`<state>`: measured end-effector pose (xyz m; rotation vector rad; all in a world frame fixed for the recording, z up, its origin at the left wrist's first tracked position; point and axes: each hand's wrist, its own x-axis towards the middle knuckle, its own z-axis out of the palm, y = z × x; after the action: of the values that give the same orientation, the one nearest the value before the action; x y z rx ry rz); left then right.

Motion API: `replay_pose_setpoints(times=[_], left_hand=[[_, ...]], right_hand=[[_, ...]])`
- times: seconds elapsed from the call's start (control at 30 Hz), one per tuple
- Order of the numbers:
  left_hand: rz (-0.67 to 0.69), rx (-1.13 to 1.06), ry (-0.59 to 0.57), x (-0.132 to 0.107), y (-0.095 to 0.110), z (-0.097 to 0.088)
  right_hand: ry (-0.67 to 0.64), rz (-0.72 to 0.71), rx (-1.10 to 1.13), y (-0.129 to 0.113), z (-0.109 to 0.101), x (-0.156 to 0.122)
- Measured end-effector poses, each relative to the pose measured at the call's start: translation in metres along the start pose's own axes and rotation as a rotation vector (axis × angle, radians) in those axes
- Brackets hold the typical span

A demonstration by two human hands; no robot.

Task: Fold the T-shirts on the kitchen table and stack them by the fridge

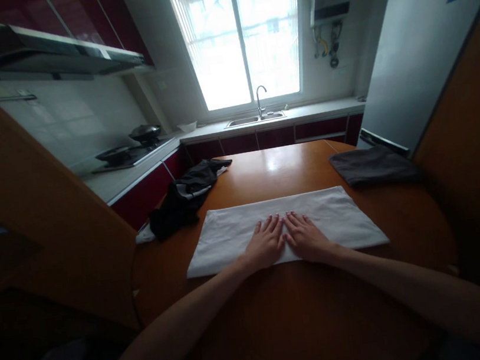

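Observation:
A white folded cloth (334, 214), roughly rectangular, lies flat on the wooden table (294, 309). It may be a garment, but its kind does not show. Flat on its middle rests my left hand (266, 240), fingers stretched forward. My right hand (305, 235) lies beside it, also palm down with the fingers extended. The two hands almost meet at the fingertips and thumbs. Neither holds anything; both press on the cloth's surface.
Crumpled dark clothes (189, 196) lie at the table's left edge. A folded dark grey cloth (372, 165) is at the right. Beyond stand a counter with a sink (243, 122), a stove with a pan (145, 135), and a fridge (410, 55) on the right.

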<state>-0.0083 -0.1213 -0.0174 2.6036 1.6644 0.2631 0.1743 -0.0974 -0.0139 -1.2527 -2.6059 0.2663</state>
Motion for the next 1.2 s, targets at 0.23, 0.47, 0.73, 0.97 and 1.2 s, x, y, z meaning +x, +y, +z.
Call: replay_pose_setpoints(times=[0.23, 0.47, 0.73, 0.97, 1.2], left_hand=[[-0.038, -0.022, -0.063, 0.028, -0.003, -0.005], [-0.173, -0.005, -0.086, 0.031, -0.05, -0.023], [-0.531, 0.093, -0.042, -0.007, -0.156, -0.045], [-0.663, 0.11, -0.002, -0.016, -0.174, -0.057], [-0.182, 0.041, 0.126, 0.009, -0.057, -0.034]], right_hand=[[-0.046, 0.082, -0.013, 0.018, -0.008, 0.022], [-0.021, 0.185, -0.092, 0.089, -0.026, 0.036], [0.025, 0.434, -0.105, 0.16, -0.036, 0.025], [0.15, 0.535, -0.143, 0.155, -0.047, 0.02], [0.227, 0.103, -0.129, 0.047, -0.025, 0.015]])
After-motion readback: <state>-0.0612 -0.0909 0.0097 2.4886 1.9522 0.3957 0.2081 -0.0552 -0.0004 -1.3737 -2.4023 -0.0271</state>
